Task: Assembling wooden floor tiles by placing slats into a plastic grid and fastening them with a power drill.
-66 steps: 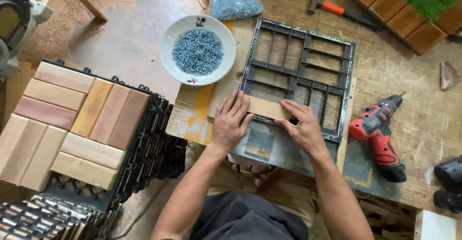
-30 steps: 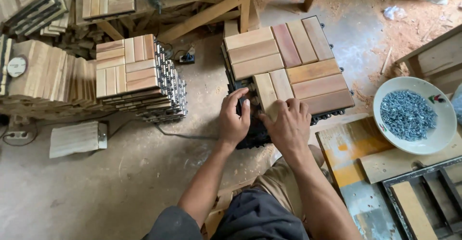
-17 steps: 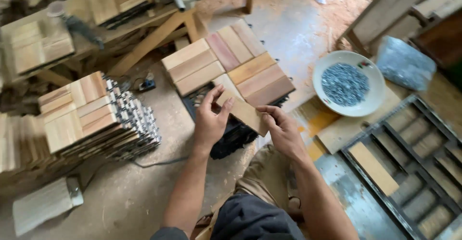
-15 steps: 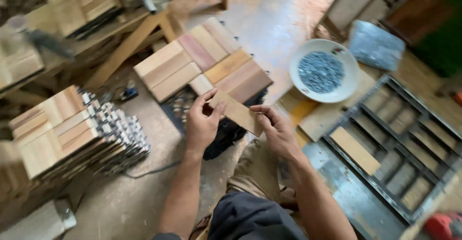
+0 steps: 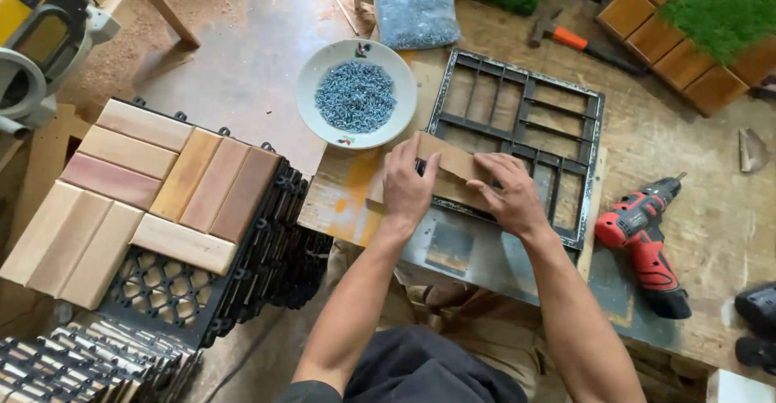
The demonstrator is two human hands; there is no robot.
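At centre, across a scuffed wooden workbench (image 5: 695, 152): work with both hands over a black plastic grid.

At 9 o'clock from the hands, stacked wooden deck tiles (image 5: 153, 201), slats of mixed tan and reddish tones, black mesh backing showing at the near corner.

At 1 o'clock, the black plastic grid (image 5: 525, 120), lying flat and mostly bare.

At 11 o'clock, a white bowl (image 5: 311, 100) heaped with grey screws (image 5: 356, 96).

At 3 o'clock, a red cordless drill (image 5: 647, 245), lying on its side, well apart from either hand.

Between the hands, a pale wooden slat (image 5: 453, 160), resting slightly askew on the grid's near-left corner.

Left hand (image 5: 408, 185): fingers extended and pressed down on the slat's left end, thumb tucked beside it.

Right hand (image 5: 509, 197): fingers curled over the slat's right end, gripping its edge.

Judging by this: seating the slat into a bay of the grid, not yet squared up. Next move calls for turning the slat parallel with the grid bars, pressing it flush, and keeping it pinned with one hand while freeing the other.
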